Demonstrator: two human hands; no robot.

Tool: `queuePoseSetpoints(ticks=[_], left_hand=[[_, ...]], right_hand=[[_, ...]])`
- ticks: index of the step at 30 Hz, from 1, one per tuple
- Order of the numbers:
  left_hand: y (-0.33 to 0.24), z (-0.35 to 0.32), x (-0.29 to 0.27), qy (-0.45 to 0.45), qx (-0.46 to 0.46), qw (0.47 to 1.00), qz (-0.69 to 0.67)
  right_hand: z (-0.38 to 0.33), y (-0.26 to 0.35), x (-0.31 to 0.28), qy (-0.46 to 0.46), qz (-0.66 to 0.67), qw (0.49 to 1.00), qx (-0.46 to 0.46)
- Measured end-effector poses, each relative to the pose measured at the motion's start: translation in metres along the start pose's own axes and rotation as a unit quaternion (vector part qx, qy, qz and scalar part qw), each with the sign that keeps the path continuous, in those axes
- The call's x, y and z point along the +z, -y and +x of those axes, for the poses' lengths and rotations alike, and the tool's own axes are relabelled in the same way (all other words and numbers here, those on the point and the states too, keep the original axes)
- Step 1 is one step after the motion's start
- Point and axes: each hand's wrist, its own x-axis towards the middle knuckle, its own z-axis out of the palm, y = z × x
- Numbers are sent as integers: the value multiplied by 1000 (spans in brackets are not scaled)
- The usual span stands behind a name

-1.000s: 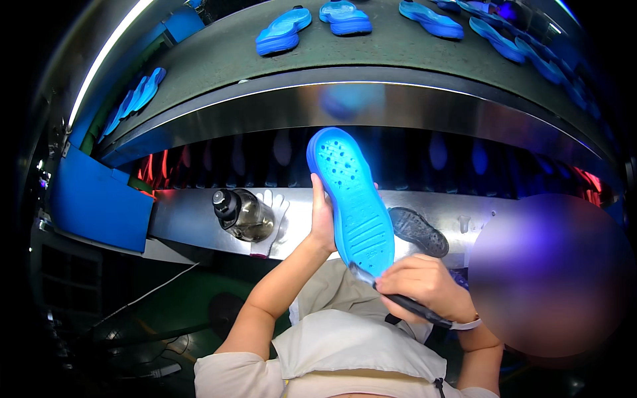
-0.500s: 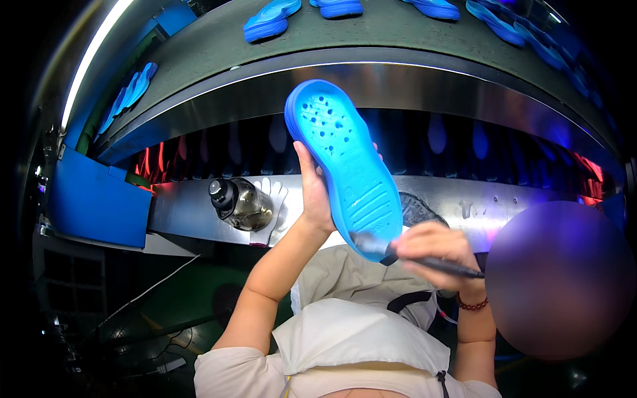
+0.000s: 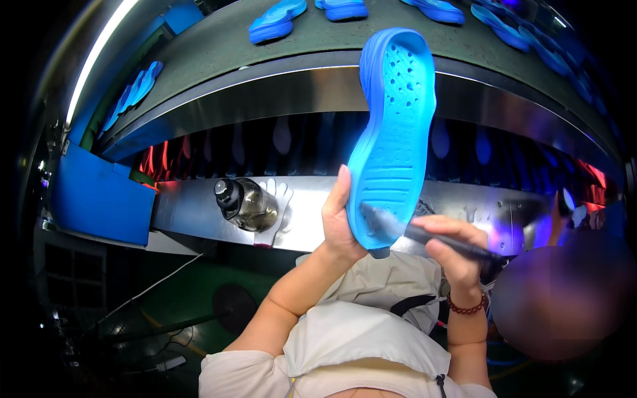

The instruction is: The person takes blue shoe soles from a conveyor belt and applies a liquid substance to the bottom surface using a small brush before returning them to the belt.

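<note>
A bright blue shoe sole (image 3: 393, 152) stands nearly upright in front of me, its holed end up and its ribbed inner face toward me. My left hand (image 3: 342, 222) grips its lower left edge, the thumb along the side and the other fingers hidden behind. In my right hand (image 3: 454, 249) is a dark-handled brush (image 3: 458, 247), held between thumb and fingers. The brush's pale bristles, smeared by motion, lie over the inside of the sole's lower end. A small black piece sticks out at the sole's bottom tip.
More blue soles (image 3: 279, 20) lie on the green conveyor belt (image 3: 212, 46) beyond the metal rail. On the metal ledge (image 3: 186, 205), a dark bottle (image 3: 245, 204) stands beside a white glove (image 3: 279, 199). A blue box-shaped panel (image 3: 106, 192) is at left. A blurred round patch covers the right.
The sole has moved up and right and turned more upright, my left hand going with it. The brush has shifted slightly, its bristles still at the sole's lower end.
</note>
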Motion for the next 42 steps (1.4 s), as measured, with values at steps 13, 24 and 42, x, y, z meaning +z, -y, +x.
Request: queuePoseSetpoints(ticks=[13, 24, 42], left_hand=[[-10, 9, 10, 42, -2, 998, -49], [-29, 19, 21, 72, -83, 993, -31], [-59, 4, 30, 60, -352, 853, 381]], right_hand=[[10, 19, -3, 102, -33, 992, -68], [19, 38, -6, 203, -204, 953, -97], [29, 78, -38, 415, -384, 824, 17]])
